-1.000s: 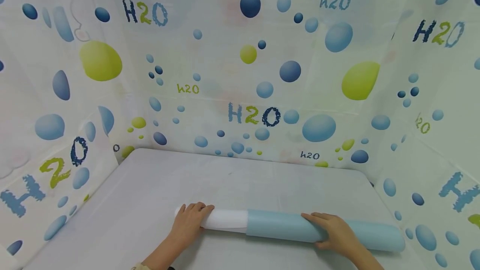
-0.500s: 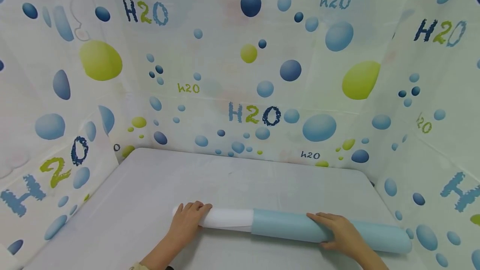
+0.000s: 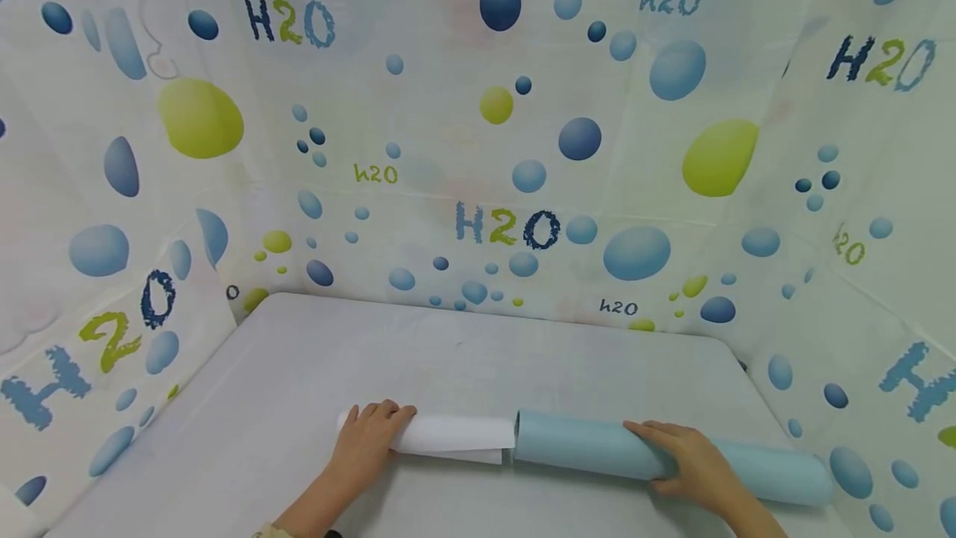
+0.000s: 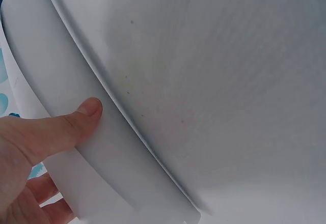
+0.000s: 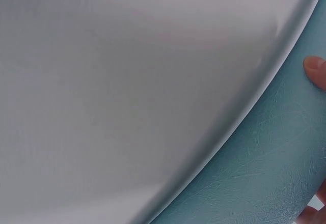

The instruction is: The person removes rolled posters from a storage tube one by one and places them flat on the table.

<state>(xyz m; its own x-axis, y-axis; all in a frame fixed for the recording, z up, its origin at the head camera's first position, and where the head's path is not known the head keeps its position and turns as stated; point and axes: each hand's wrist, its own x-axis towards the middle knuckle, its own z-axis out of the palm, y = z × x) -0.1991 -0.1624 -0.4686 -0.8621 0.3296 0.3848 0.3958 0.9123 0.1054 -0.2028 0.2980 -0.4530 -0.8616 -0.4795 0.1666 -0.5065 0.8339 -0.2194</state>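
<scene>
While the printed curtain (image 3: 478, 148) with its blue and green bubbles and "H2O" lettering wraps the booth on three sides, all the action sits low at the near edge of the grey counter (image 3: 448, 355). Starting on the left: the left hand (image 3: 371, 441) lies over the left end of the white paper roll (image 3: 456, 435), fingers draped across the top and curled down its far side. Up close from the left wrist, the thumb (image 4: 76, 124) presses flat on the near side of that white roll (image 4: 61, 107), the other fingers tucked underneath, so it's a proper wrap-around grip. The roll's loose outer edge shows as a thin seam running along its length, resting right on the counter (image 4: 219, 81).

Moving to the middle, the white roll ends just beside the open mouth of the light blue roll (image 3: 582, 442); whether the two touch, I can't tell from up here.

On to the right: the right hand (image 3: 687, 459) sits on top of the blue roll, roughly at its middle, fingers spread over the curve and gripping it. The right wrist view shows only a fingertip (image 5: 317, 71) pressed to the textured blue surface (image 5: 260, 168), with the counter (image 5: 127, 81) beside it. Past that hand, the blue roll runs on toward the curtain at the right.
</scene>
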